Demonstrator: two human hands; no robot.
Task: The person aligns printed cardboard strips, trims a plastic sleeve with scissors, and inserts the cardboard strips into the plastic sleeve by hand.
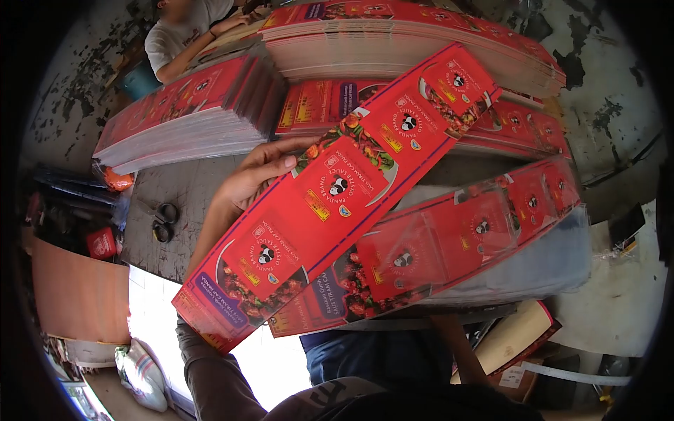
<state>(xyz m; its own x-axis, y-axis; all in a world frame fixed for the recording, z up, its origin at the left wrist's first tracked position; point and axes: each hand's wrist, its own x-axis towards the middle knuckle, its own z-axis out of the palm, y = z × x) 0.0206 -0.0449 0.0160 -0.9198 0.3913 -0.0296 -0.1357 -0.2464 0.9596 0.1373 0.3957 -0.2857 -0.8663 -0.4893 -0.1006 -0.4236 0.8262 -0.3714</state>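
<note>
Plainly, the left hand (pixel 261 172) grips a red printed strip (pixel 344 210) above the scuffed bench (pixel 193 186), which bears red stacks (pixel 172 105) and scissors (pixel 161 222); the right hand is hidden, its grip unclear. A person (pixel 184 43) is across.

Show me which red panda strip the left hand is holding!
The red strip slanting across the picture's middle, gripped at its edge by the left hand. No fingers show on the other strips.

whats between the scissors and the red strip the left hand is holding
Head view: some grey table, then the left forearm, lies between the scissors and the strip.
</note>
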